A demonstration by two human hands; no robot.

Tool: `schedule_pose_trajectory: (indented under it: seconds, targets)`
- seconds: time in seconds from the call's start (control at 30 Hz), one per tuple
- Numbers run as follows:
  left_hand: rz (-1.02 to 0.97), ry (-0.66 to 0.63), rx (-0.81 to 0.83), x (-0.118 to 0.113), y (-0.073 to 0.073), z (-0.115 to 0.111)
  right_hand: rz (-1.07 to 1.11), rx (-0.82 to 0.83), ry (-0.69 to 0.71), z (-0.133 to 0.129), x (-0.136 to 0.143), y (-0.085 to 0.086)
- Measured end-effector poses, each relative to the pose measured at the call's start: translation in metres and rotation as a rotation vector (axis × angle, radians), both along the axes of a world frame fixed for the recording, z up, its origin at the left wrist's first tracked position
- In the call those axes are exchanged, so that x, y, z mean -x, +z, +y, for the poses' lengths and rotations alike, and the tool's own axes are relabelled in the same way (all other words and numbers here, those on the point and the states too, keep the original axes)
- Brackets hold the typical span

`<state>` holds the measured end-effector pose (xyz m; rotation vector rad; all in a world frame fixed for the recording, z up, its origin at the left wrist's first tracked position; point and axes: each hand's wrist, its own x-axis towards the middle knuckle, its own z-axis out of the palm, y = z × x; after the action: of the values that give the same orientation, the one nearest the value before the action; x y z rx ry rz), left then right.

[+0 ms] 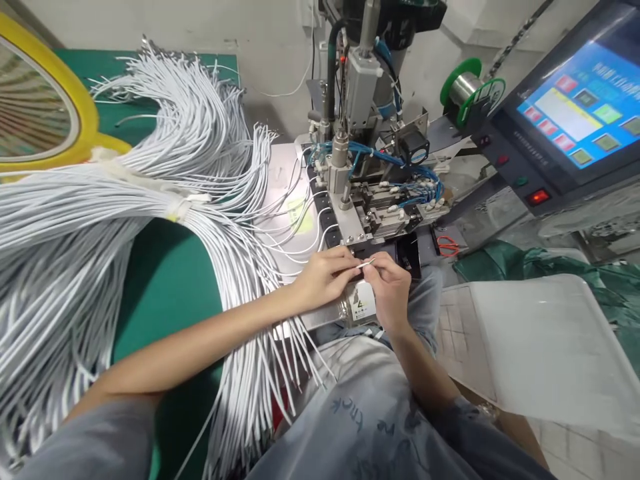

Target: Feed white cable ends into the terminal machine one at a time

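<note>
Both of my hands meet at the front edge of a bench machine (350, 200) with cylinders and blue air tubes. My left hand (327, 277) pinches a thin white cable (365, 264) between thumb and fingers. On the same cable, close to its end, the fingertips of my right hand (390, 287) are closed. The tip itself is too small to make out. Under my hands lies a small packet with a white label (361, 301). Several white cables (290, 247) run from the left up to the machine's edge, behind my left hand.
Large bundles of white cables (190, 120) cover the green table (170, 280) on the left, beside a yellow-rimmed round object (90, 100). At right are a touchscreen (575, 113), a green wire spool (463, 90), red-handled scissors (447, 246) and a pale plastic bin (545, 347).
</note>
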<state>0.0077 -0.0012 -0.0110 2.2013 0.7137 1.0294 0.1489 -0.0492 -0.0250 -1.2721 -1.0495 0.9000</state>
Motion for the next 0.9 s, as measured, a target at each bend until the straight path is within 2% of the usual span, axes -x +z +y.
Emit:
schedule_pose_trajectory:
  seconds: [0.1,0.23,0.33,0.43,0.6,0.7,0.77,0.83,0.9]
  targets:
    - [0.000,0.000,0.020,0.000,-0.002,0.000,-0.132,-0.063,0.024,-0.002,-0.005,0.006]
    - [0.099,-0.069,-0.063,0.003,-0.002,0.002,-0.277,-0.010,0.249,0.004,-0.028,0.018]
    - [0.184,-0.039,-0.164,0.004,-0.002,0.002,-0.292,0.045,0.318,0.010,-0.038,0.022]
    - [0.167,-0.020,-0.175,0.003,-0.003,0.001,-0.219,0.052,0.284,0.012,-0.034,0.018]
    - [0.144,-0.004,-0.146,0.002,-0.005,0.000,-0.101,0.047,0.137,0.003,-0.013,0.005]
    - [0.252,0.041,-0.315,0.003,-0.003,0.000,-0.311,-0.003,-0.003,-0.001,-0.008,0.006]
    - [0.382,0.089,-0.488,0.004,-0.001,0.001,-0.466,-0.041,-0.012,0.000,-0.012,0.011]
    - [0.499,0.109,-0.610,0.005,0.000,0.001,-0.507,-0.024,0.087,0.005,-0.020,0.015]
    - [0.552,0.098,-0.635,0.005,0.001,0.002,-0.460,0.050,0.238,0.012,-0.029,0.015]
